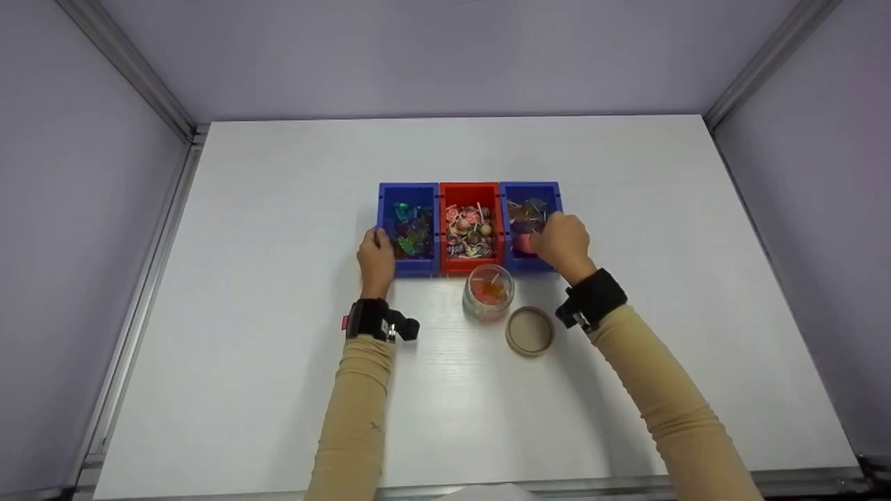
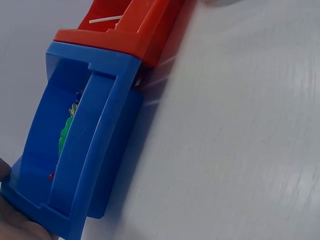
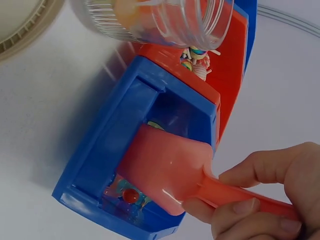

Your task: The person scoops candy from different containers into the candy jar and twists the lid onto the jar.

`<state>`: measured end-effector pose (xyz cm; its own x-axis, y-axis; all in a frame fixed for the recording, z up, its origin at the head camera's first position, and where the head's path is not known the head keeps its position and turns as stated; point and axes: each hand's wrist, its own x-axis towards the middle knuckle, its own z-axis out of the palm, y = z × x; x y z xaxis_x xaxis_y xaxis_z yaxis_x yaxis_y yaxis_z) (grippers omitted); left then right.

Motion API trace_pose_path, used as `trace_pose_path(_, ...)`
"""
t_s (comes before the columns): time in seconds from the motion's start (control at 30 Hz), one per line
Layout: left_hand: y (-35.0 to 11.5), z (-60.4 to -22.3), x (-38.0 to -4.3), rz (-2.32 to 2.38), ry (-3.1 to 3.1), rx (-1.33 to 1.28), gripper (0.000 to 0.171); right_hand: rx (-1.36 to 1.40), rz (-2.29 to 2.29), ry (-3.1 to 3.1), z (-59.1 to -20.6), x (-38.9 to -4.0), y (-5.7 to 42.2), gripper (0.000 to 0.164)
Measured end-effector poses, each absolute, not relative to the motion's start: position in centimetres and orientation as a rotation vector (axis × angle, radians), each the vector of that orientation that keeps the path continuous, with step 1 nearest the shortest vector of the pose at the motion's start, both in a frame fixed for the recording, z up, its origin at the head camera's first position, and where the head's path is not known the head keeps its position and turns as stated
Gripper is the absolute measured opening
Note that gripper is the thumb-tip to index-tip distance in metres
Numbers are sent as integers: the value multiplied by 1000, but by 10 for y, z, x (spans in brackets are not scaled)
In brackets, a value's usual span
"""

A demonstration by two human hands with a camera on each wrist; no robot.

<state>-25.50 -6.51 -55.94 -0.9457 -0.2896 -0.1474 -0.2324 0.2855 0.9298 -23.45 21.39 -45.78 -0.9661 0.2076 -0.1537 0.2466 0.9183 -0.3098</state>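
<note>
My left hand grips the outer side rim of the left blue bin, which holds green and dark shiny pieces. The left wrist view shows the thumb and fingers at that bin's edge. My right hand holds a pink scoop by its handle, fingers wrapped around it. The scoop's blade is inside the right blue bin, over small colourful translucent pieces. Whether the scoop has anything in it is hidden. Between the blue bins stands a red bin of lollipop-like candies.
An uncovered glass jar with orange and pink pieces stands in front of the red and right blue bins. Near it lies a round tan lid. The bins stand side by side on a white table with pale walls around it.
</note>
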Motion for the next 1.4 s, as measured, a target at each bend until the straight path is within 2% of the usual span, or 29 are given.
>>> trace_pose_path(0.27, -64, -560, -255, -1794, -2490, 507, 41, 359, -586, 3008, -469, -233, 217, 51)
trace_pose_path(0.37, -64, -560, -256, -1788, -2486, 510, 40, 369, -571, 2994, -469, -231, 219, 48)
trace_pose_path(0.6, -64, -561, -255, -1763, -2474, 507, 39, 404, -542, 2927, -467, -231, 220, 62)
trace_pose_path(0.93, -65, -561, -255, -1715, -2477, 451, 37, 393, -595, 2993, -475, -229, 221, 57)
trace_pose_path(1.17, -64, -563, -255, -1712, -2477, 434, 37, 466, -665, 3020, -488, -226, 222, 26)
trace_pose_path(1.4, -66, -563, -255, -1709, -2473, 434, 37, 500, -738, 3069, -497, -225, 218, 24)
